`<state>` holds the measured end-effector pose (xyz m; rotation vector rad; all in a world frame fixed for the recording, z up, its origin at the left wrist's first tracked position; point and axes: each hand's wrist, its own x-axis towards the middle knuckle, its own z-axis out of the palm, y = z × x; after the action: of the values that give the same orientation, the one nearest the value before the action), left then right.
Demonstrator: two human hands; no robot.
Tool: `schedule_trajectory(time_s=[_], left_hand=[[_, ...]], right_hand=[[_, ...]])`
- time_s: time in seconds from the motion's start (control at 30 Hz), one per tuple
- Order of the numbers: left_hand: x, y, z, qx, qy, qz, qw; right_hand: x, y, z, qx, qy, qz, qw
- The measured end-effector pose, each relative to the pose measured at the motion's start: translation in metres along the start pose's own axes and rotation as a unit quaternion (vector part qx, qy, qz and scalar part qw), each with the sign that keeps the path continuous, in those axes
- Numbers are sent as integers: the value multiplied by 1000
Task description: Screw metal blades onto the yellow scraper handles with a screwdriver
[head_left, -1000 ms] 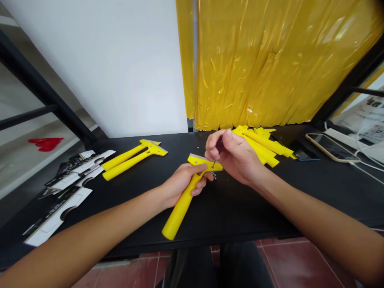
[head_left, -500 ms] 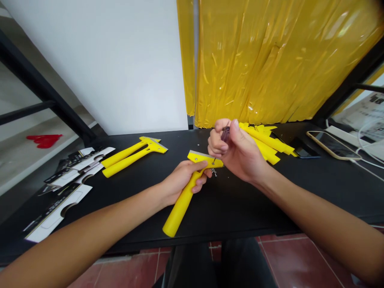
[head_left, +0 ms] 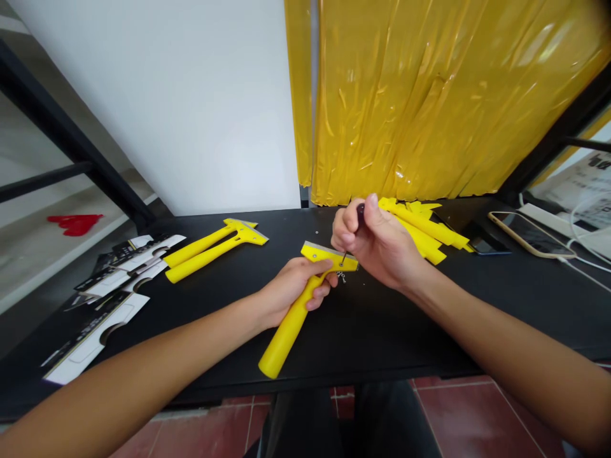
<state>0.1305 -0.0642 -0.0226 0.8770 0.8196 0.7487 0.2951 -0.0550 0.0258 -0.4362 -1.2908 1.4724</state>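
Observation:
My left hand (head_left: 298,287) is closed round the neck of a yellow scraper (head_left: 286,337), its thumb lying on the head. A metal blade runs along the scraper's far edge, and two screws show in the head. In my right hand (head_left: 382,240) is a screwdriver (head_left: 360,213) with a dark handle, mostly hidden by the fingers. Its thin shaft points down to the right-hand screw of the scraper. Just behind the scraper head, several small screws (head_left: 344,277) lie in a little heap on the black table (head_left: 405,337).
Two yellow scrapers (head_left: 205,251) lie to the left beside a pile of black-and-white cards (head_left: 102,318). More yellow scraper parts (head_left: 429,226) lie behind my right hand. A phone (head_left: 529,234) with white cables rests at the right. A white panel and yellow plastic sheeting (head_left: 405,95) stand at the back.
My right hand has turned slightly about the screwdriver, and its fingers have curled further round the handle. The left hand still holds the scraper in nearly the same place.

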Motion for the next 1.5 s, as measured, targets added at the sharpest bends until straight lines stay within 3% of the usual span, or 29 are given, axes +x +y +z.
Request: schedule_trajectory(time_s=[0.43,0.87,1.5], left_hand=[[-1,3,0,19,1,-4,1000],[-4,4,4,35,-11,-18,999],[0,4,-3,-11,-21,-15,1000]], right_hand=[[7,4,-13,40,91,-10,995],[0,0,-7,75,46,26,996],[-3,5,-3,11,-32,9,999]])
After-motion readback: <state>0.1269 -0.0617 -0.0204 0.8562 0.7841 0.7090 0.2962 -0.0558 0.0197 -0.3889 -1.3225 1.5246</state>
